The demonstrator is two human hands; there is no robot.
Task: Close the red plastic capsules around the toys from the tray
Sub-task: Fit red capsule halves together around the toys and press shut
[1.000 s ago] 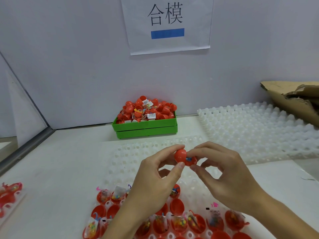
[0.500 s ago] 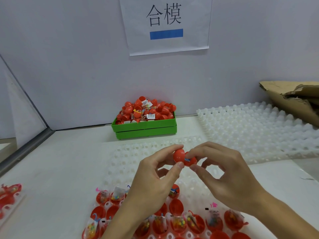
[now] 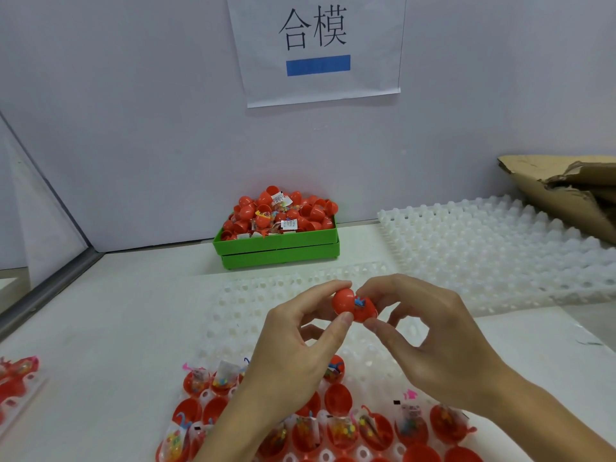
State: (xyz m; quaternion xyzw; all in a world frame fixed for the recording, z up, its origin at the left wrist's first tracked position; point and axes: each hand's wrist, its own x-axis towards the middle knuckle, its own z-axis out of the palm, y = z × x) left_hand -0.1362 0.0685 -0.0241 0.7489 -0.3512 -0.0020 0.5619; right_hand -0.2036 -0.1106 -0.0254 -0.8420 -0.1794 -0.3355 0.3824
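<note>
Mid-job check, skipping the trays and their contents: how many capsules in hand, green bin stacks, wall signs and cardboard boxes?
capsule, pinched between left hand and right hand: 1
green bin stack: 1
wall sign: 1
cardboard box: 1
Total: 4

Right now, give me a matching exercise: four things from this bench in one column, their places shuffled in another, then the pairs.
Things:
1. red capsule
2. green bin
3. paper sign
4. torn cardboard

Places:
A. far right edge
B. on the wall
C. pinched between both hands
D. against the back wall, heaped with capsules

Pairs: 1-C, 2-D, 3-B, 4-A
</note>
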